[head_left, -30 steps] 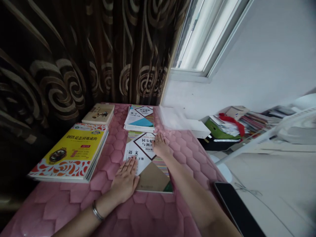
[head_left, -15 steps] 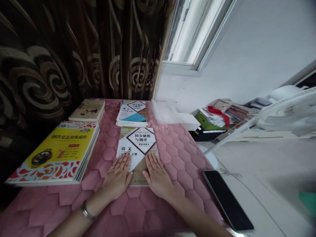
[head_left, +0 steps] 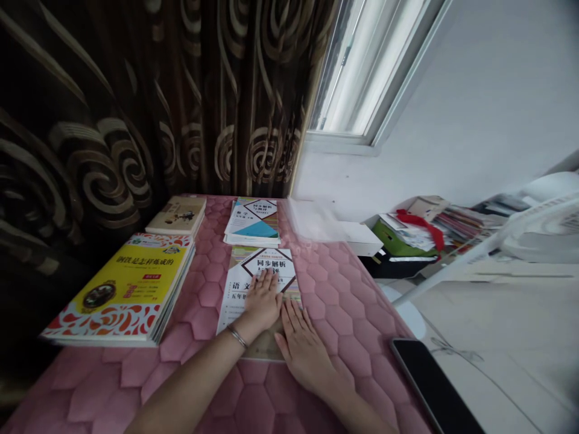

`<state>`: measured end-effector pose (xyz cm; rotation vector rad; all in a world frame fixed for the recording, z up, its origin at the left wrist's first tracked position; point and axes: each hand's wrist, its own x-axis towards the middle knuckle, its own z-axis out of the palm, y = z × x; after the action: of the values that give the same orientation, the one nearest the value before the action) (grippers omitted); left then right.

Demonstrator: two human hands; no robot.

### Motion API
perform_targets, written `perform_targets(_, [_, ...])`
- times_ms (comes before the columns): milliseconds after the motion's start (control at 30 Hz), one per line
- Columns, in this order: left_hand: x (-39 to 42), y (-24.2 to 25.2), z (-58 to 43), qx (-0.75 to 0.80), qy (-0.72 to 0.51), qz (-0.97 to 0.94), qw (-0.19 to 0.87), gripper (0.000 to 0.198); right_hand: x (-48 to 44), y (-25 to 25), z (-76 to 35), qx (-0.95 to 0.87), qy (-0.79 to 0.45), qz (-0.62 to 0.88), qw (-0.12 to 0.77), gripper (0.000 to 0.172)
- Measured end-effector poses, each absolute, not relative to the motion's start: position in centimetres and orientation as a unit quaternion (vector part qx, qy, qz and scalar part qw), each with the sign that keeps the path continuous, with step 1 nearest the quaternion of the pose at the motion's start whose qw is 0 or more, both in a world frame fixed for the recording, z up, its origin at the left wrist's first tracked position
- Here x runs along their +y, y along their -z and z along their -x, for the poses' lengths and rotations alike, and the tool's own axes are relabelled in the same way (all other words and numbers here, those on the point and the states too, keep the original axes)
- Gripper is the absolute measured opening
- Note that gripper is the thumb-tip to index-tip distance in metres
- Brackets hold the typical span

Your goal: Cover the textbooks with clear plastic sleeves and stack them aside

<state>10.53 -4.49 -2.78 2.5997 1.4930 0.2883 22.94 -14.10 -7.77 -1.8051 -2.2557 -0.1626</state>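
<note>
In front of me a white and tan workbook [head_left: 235,301] with Chinese lettering lies closed on the pink table cover. Flat on the middle of its cover rests my left hand [head_left: 263,298], fingers stretched out, a silver bracelet at the wrist. My right hand [head_left: 301,343] lies open along the workbook's lower right edge, its fingertips close to the left hand. Both hands hide part of the cover print. Just behind the workbook sits a small pile topped by a blue and white workbook [head_left: 253,222].
Stacked books with a yellow cover [head_left: 131,283] lie at left, a tan book [head_left: 177,215] behind them. A phone [head_left: 429,380] rests at the right edge. Clear plastic [head_left: 312,220] and a white box [head_left: 362,238] are at the back right, near a white fan [head_left: 520,229].
My left hand has slid up and right to the middle of the workbook cover. The right hand stays by the lower right edge. The view has shifted slightly.
</note>
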Motion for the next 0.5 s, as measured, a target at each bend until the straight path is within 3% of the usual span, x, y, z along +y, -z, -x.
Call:
perform_targets(300, [-1.8, 4.3, -3.1, 0.534, -0.131, -0.835, -0.005, 0.056, -14.0, 6.1, -22.9, -0.765, -0.042, 0.625, 0.149, 0.060])
perform_targets(500, [-2.0, 4.0, -3.7, 0.539, -0.129, -0.832, -0.011, 0.055, -9.5, 2.7, -26.6, -0.635, -0.165, 0.685, 0.318, 0.036])
